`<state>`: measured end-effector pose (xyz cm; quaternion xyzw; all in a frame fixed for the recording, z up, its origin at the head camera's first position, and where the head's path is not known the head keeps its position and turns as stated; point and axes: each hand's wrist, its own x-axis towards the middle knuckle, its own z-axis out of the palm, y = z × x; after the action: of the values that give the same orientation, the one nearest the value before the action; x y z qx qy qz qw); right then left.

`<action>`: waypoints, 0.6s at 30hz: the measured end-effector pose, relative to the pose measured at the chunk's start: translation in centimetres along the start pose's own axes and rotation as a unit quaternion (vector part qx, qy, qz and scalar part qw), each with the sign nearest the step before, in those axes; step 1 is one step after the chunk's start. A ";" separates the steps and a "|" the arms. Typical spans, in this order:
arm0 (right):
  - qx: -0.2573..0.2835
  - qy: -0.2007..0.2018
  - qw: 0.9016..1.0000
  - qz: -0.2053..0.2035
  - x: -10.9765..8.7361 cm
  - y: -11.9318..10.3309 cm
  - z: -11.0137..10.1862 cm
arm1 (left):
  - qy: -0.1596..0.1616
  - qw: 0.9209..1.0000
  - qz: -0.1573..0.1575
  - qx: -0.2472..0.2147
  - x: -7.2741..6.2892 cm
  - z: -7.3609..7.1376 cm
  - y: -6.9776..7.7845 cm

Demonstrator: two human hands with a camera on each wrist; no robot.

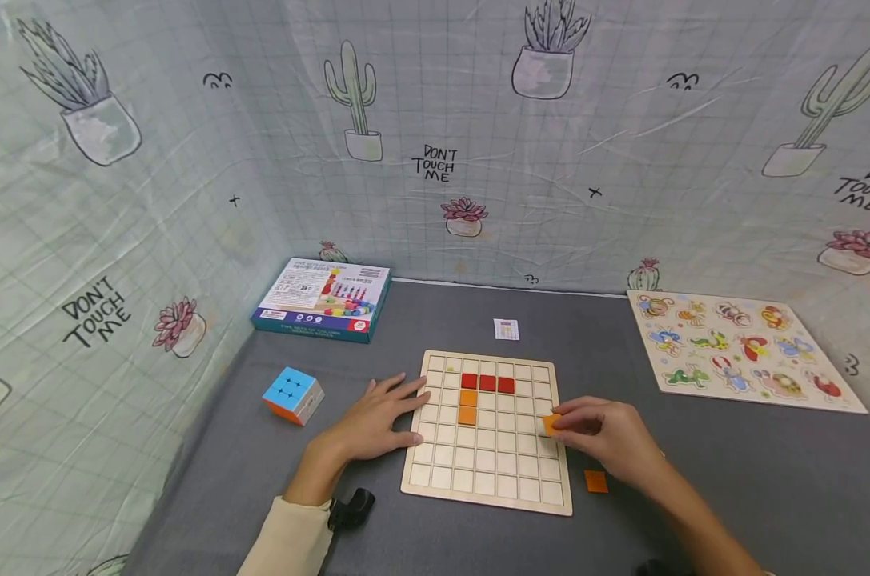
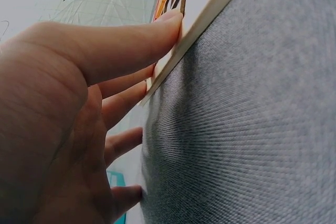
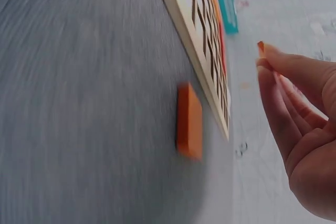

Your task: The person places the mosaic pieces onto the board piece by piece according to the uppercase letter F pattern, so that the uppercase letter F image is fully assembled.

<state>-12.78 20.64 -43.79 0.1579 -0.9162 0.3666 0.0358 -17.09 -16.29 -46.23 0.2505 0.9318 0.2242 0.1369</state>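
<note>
You pinch an orange square [image 1: 548, 426] with your right hand [image 1: 611, 438], right of the frame's middle; your spread left hand [image 1: 375, 420] touches the board [image 1: 487, 485].

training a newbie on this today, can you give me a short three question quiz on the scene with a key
1. True or false: the right hand is empty.
2. How many red tiles sit in the grid board?
3. Where does the loose orange tile lie?
A) on the flat game box
B) on the table beside the grid board
C) on top of the puzzle cube

Key:
1. False; it pinches an orange tile between thumb and fingers.
2. Three, side by side in one row.
3. B
</note>
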 end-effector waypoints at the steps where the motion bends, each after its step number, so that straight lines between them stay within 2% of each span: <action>1: 0.002 -0.009 1.000 -0.001 0.2 -0.2 0.4 | 0.000 1.000 -0.001 0.001 0.0 0.0 0.0; 8: 0.032 -0.056 0.998 -0.004 1.4 -2.1 3.1 | -0.001 1.000 -0.001 0.004 0.0 0.0 0.0; 12: 0.057 -0.061 0.996 -0.011 2.2 -3.2 4.6 | 0.001 1.000 -0.004 0.005 0.0 0.1 0.0; 18: 0.066 -0.063 0.995 -0.025 3.1 -4.7 6.4 | 0.001 1.000 -0.009 0.007 0.0 0.0 0.1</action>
<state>-13.89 12.25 -44.78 0.2061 -0.8859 0.4149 -0.0237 -17.08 -16.21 -46.24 0.2423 0.9358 0.2168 0.1360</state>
